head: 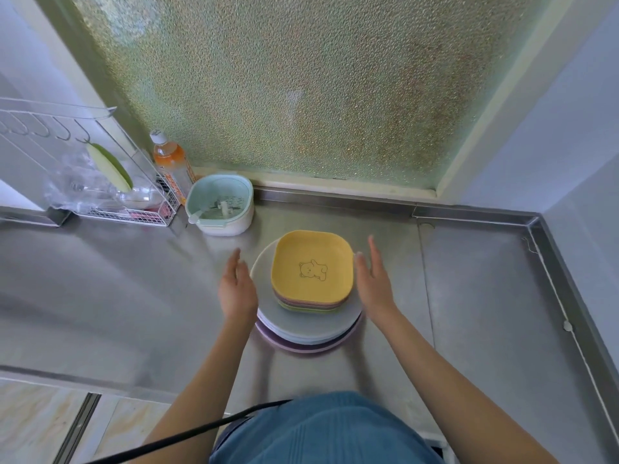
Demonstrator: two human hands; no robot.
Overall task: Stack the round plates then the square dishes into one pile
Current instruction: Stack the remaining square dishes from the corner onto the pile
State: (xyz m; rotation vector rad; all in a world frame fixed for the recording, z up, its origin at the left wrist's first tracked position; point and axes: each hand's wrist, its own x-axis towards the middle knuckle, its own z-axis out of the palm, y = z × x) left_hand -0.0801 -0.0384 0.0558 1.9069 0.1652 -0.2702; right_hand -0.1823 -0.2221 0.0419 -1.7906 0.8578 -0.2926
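Observation:
A pile stands on the steel counter (469,296). Its base is several round plates (308,326), grey and white on top with a purple one lowest. On them sit several square dishes (311,304), pink and green at the edges, topped by a yellow square dish (312,266) with a bear drawing. My left hand (236,286) hovers flat just left of the pile, fingers apart, holding nothing. My right hand (373,279) is flat at the pile's right side, close to the yellow dish, also holding nothing.
A mint and white strainer bowl (221,204) stands behind the pile to the left. An orange drink bottle (170,162) and a white wire rack (100,182) are at the back left. Frosted glass (284,88) closes the back; a raised rim (562,279) bounds the right.

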